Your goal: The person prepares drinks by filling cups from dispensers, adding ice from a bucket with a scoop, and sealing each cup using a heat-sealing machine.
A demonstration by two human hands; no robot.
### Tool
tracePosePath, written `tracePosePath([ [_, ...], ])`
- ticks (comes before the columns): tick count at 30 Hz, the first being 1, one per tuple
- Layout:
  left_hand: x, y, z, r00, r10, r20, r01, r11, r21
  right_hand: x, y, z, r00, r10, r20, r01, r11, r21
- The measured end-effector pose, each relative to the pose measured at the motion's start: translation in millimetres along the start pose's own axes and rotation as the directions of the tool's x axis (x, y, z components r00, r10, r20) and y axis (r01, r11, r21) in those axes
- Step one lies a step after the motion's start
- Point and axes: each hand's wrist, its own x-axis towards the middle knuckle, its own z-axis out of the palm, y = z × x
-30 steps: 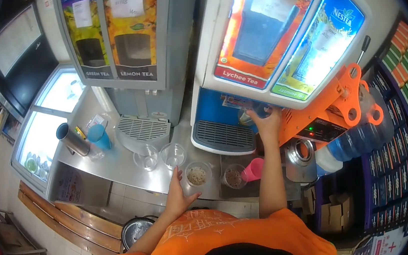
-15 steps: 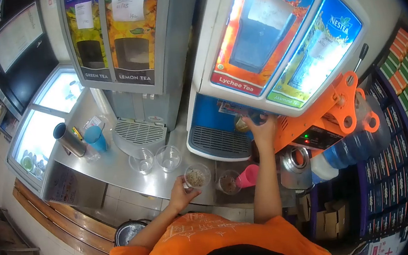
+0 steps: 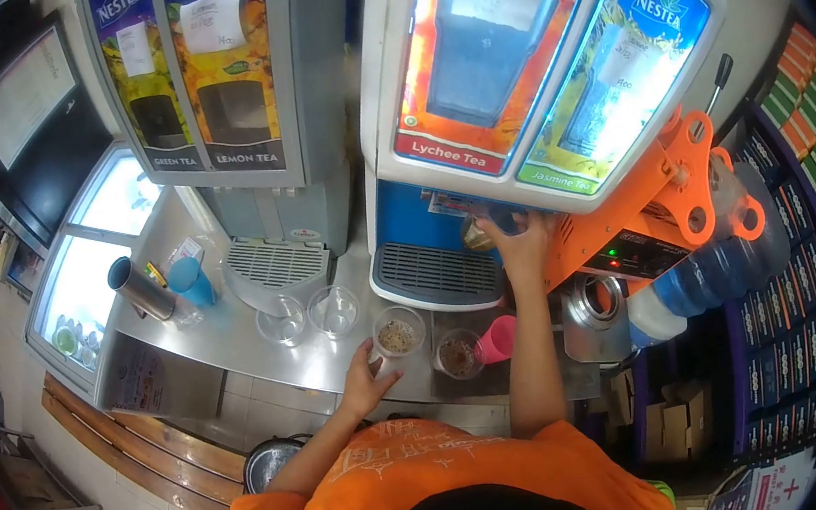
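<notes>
My left hand [image 3: 366,385] is closed around the side of a clear plastic cup [image 3: 399,336] with pale bits in it, at the counter's front edge. My right hand [image 3: 521,242] reaches under the front of the Lychee Tea dispenser [image 3: 483,75], its fingers closed around something small, golden and clear that I cannot make out. Below it lies the dispenser's drip tray [image 3: 437,274]. To the right of the held cup are a clear cup with brown contents [image 3: 458,355] and a pink cup [image 3: 497,338].
Two clear cups [image 3: 333,311] stand left of the held cup. Further left are a blue cup [image 3: 191,281] and a metal cylinder [image 3: 142,290]. An orange sealing machine [image 3: 618,241], a steel container [image 3: 594,309] and a large water bottle [image 3: 732,268] are on the right.
The view has shifted slightly. The cup in my left hand now leans more, its contents toward one side. My right hand remains under the dispenser.
</notes>
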Motion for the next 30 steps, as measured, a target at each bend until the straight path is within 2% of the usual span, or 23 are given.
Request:
tracePosePath([
  [2,-4.8,12.5,-8.2,0.999,-0.046,-0.002,0.046,0.999,0.029,-0.8,1.8,1.9,1.000,-0.010,-0.022,0.011,0.999,0.041],
  [4,-8.9,19.7,-16.2,0.997,-0.076,0.013,0.073,0.982,0.175,-2.3,5.4,6.6,0.999,-0.017,-0.038,0.021,0.996,0.088],
  [5,-9.5,20.9,-18.8,0.996,-0.085,0.005,0.083,0.980,0.180,-2.7,10.5,8.6,0.998,0.066,-0.026,-0.062,0.989,0.134],
  [6,-11.3,22.5,-21.0,0.999,0.004,-0.039,0.007,0.959,0.285,-4.4,9.3,10.1,0.989,0.150,-0.004,-0.146,0.973,0.178],
  [7,-14.3,24.3,-23.4,0.993,0.092,-0.071,-0.057,0.919,0.391,-6.3,7.5,11.0,0.987,0.160,0.014,-0.160,0.970,0.182],
  [8,-16.9,26.7,-26.6,0.994,0.071,-0.079,-0.034,0.917,0.397,-6.9,5.3,10.0,0.987,0.159,-0.018,-0.152,0.966,0.208],
  [10,-18.2,43.5,-33.7,0.986,0.137,-0.096,-0.069,0.856,0.513,-10.2,-1.6,10.3,0.984,0.173,-0.039,-0.159,0.959,0.234],
  [12,-18.1,61.8,-40.2,0.989,0.106,-0.104,-0.024,0.803,0.596,-12.6,-5.0,13.2,0.984,0.056,-0.169,-0.013,0.969,0.247],
  [14,-14.6,77.9,-46.3,0.987,0.059,-0.147,0.064,0.699,0.712,-14.5,-3.3,17.4,0.983,0.110,-0.146,-0.068,0.962,0.264],
  [16,-6.4,91.3,-51.3,0.987,0.008,-0.159,0.111,0.685,0.720,-13.0,4.2,21.9,0.984,0.111,-0.138,-0.067,0.955,0.288],
  [17,-1.3,94.4,-53.7,0.975,0.159,-0.155,0.044,0.547,0.836,-12.3,6.0,22.2,0.983,0.114,-0.144,-0.069,0.955,0.288],
  [18,4.2,97.1,-55.9,0.945,0.304,-0.121,-0.005,0.384,0.923,-11.7,4.4,21.2,0.987,0.124,-0.099,-0.074,0.913,0.401],
  [19,10.6,98.8,-58.2,0.946,0.305,-0.113,-0.013,0.382,0.924,-11.5,3.7,20.5,0.990,0.128,-0.055,-0.083,0.858,0.507],
  [21,23.3,97.7,-61.1,0.946,0.315,-0.077,0.040,0.122,0.992,-10.1,4.7,19.8,0.988,0.145,-0.058,-0.098,0.862,0.497],
  [22,29.8,94.8,-62.0,0.946,0.316,-0.065,0.028,0.123,0.992,-9.5,5.3,19.0,0.986,0.157,-0.055,-0.110,0.863,0.493],
  [24,42.9,90.8,-63.1,0.975,0.209,-0.075,0.066,0.051,0.997,-10.6,6.0,20.5,0.987,0.142,-0.076,-0.086,0.861,0.502],
  [25,46.9,91.6,-62.1,0.975,0.214,-0.063,0.053,0.051,0.997,-10.4,7.9,21.5,0.989,0.124,-0.085,-0.063,0.854,0.516],
  [27,53.0,93.8,-60.6,0.987,0.132,-0.092,0.081,0.083,0.993,-9.8,15.8,24.9,0.989,0.127,-0.073,-0.078,0.875,0.478],
  [30,60.5,81.9,-61.7,0.982,0.170,-0.080,0.064,0.098,0.993,-9.5,17.9,23.5,0.992,0.118,-0.047,-0.087,0.898,0.431],
])
